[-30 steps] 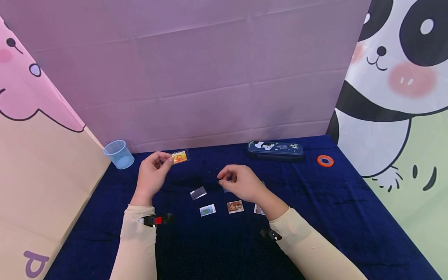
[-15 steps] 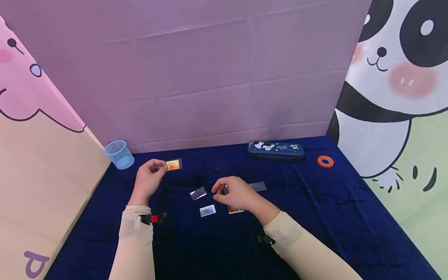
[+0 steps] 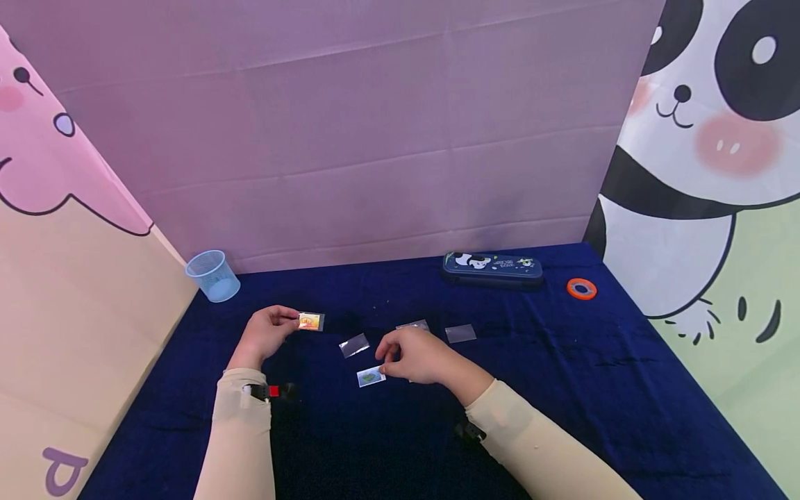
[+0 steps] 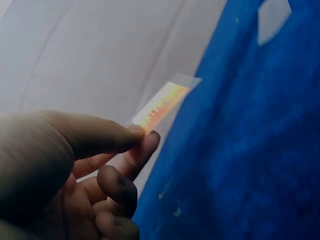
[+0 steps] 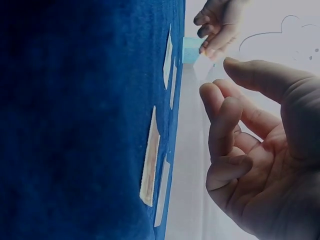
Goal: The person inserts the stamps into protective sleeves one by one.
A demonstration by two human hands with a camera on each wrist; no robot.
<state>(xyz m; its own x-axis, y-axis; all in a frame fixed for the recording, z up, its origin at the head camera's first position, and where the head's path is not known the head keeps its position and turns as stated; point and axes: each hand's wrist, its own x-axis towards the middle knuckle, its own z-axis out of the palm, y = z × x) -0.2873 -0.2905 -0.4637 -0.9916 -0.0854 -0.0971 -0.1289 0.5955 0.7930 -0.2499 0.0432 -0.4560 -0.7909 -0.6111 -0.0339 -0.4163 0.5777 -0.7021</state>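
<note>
Thumb and fingers of my left hand (image 3: 265, 335) pinch a yellow-orange postage stamp (image 4: 162, 109) in a clear sleeve, held up at the left. My right hand (image 3: 412, 356) hovers over the middle of the cloth, fingers loosely bent. In the right wrist view nothing sits between its thumb and fingers. Just beside its thumb, in the head view, lies a blue-green stamp (image 3: 370, 377). A stamp with a serrated edge (image 5: 150, 165) lies below the right hand; the head view hides it behind that hand. Clear sleeves lie beyond: one at left (image 3: 354, 345), one behind the hand (image 3: 414, 324), one at right (image 3: 460, 333).
A dark blue cloth (image 3: 625, 389) covers the table. At its back left stands a light blue mesh basket (image 3: 212, 276). Toward the back right lie a panda pencil case (image 3: 492, 270) and an orange ring-shaped roll (image 3: 581, 289). A mauve curtain (image 3: 375, 139) rises behind.
My left hand has come down and nearer with the sleeved stamp. My right hand has moved left and nearer, uncovering the right-hand sleeve; its forearm now covers a stamp visible earlier.
</note>
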